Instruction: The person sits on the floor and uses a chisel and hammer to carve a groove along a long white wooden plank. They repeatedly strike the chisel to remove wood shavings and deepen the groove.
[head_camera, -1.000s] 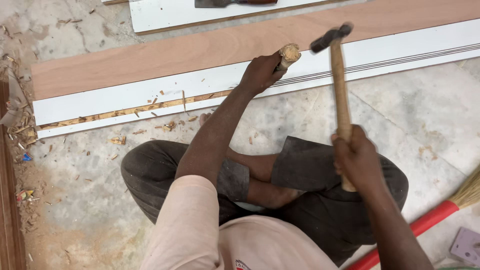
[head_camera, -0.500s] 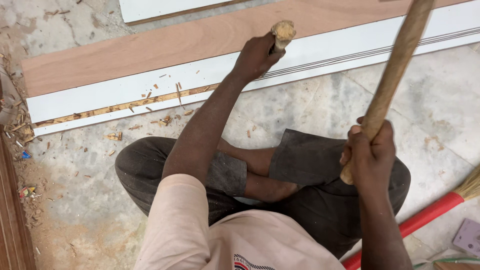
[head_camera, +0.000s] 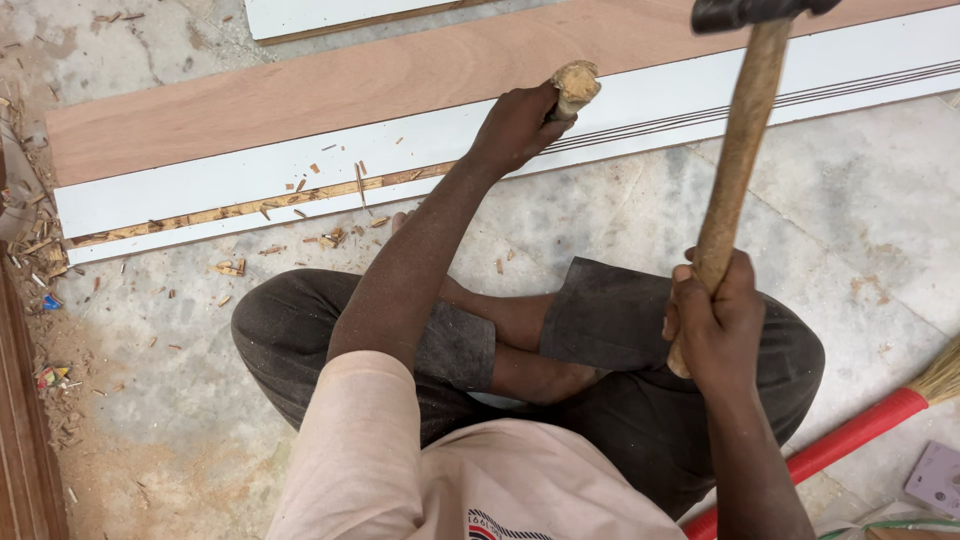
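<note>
The long white-faced board (head_camera: 300, 185) lies across the floor at twelve o'clock; we have chiselled its groove open toward nine, and lines remain toward three. Our left hand (head_camera: 515, 125) clasps the wooden-handled chisel (head_camera: 575, 85); our right hand (head_camera: 715, 320) grips the raised wooden-handled hammer (head_camera: 740, 150).

- Left arm stretched forward, elbow nearly straight; left hand (head_camera: 518, 128) fisted, knuckles up.
- Right arm bent close to the body; right hand (head_camera: 712, 322) fisted in a firm grip, thumb side up.
- Legs crossed, seated.
</note>
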